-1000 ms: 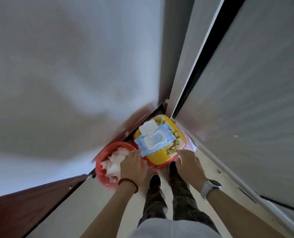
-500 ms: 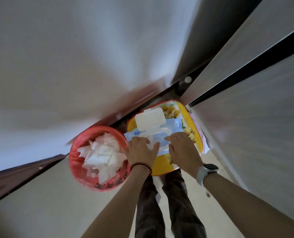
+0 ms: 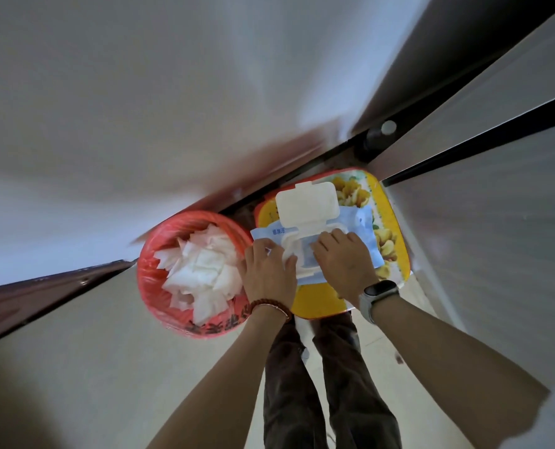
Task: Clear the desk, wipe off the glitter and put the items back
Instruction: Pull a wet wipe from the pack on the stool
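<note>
Person standing, dark trouser legs (image 3: 328,384) nearest, both bare arms reaching down and forward. Left hand (image 3: 268,275), brown bead bracelet (image 3: 271,307) on its wrist, is resting on the left end of a light blue soft wet-wipe pack (image 3: 365,230), fingers bent over the white plastic dispenser frame; cannot tell if it is pinching a wipe. Right hand (image 3: 344,262), grey-strapped smartwatch (image 3: 380,291) on its wrist, is pressing down on the pack's right half, fingers together and slightly curled. Pack's white flip lid (image 3: 307,202) is standing open, hinged away. Pack is lying on a yellow flower-printed stool top (image 3: 321,303). Just left, touching distance, a red plastic-lined bin (image 3: 159,296) holding crumpled white used wipes (image 3: 201,270). Beyond, blurred pale wall (image 3: 140,92)
</note>
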A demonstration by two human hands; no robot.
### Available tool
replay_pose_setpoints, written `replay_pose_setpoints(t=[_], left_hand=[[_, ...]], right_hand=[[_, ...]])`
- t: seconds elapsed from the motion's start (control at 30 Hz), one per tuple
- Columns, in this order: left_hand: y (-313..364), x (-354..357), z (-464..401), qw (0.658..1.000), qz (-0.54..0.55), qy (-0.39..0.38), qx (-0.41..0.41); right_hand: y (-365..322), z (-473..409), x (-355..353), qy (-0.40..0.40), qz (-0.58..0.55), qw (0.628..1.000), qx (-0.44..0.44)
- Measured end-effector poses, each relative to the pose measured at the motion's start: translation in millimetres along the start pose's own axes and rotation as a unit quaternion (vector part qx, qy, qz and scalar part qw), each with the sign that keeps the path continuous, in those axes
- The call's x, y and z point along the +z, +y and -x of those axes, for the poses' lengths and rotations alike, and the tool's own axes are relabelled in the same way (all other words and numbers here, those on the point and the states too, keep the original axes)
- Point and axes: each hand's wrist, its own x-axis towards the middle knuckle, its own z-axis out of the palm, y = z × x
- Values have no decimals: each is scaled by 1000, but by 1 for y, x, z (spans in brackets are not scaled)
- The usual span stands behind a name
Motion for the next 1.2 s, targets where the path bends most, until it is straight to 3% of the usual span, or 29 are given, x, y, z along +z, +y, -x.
replay_pose_setpoints(t=[0.37, 0.87, 0.97, 1.07, 1.2], left_hand=[[-7, 14, -2, 999, 4, 39, -26], [-5, 14, -2, 998, 3, 25, -53], [-3, 14, 0, 998, -2, 27, -59], [1, 11, 0, 996, -13, 7, -84], [8, 3, 2, 995, -43, -17, -92]], right_hand=[[0, -7, 8, -2, 0, 999, -35], [12, -2, -8, -49, 43, 997, -34], [16, 10, -31, -36, -151, 986, 60], [16, 18, -58, -13, -343, 928, 143], [27, 16, -100, 49, -429, 865, 254]])
